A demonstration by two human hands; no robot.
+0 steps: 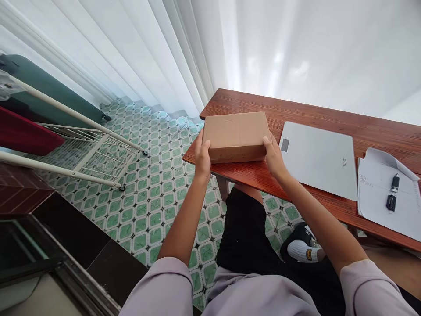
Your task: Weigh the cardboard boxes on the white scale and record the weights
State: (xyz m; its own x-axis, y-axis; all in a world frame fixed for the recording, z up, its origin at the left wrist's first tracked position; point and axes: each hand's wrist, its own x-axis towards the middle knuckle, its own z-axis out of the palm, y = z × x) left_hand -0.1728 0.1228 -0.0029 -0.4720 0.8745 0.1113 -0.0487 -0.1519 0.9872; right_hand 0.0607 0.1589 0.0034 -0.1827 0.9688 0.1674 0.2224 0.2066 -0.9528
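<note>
A closed brown cardboard box [238, 131] is at the left end of the reddish-brown wooden table [305, 107]. My left hand [202, 157] grips its left side, the thumb on the near top corner. On the right side, my right hand [273, 154] holds the box the same way, thumb on the near right corner. The other fingers of both hands are mostly hidden behind the box's sides. Whether the box rests on the table or is slightly raised, I cannot tell. Just right of my right hand lies a flat, pale grey digital scale [319, 158] with a small dark display.
Right of the scale, a black pen [393, 193] lies on an open paper pad [368, 206]. White curtains [263, 52] hang behind the table. A white wheeled rack [95, 162] stands on the green tiled floor [158, 175] at left, with dark red cloth [26, 131] on it.
</note>
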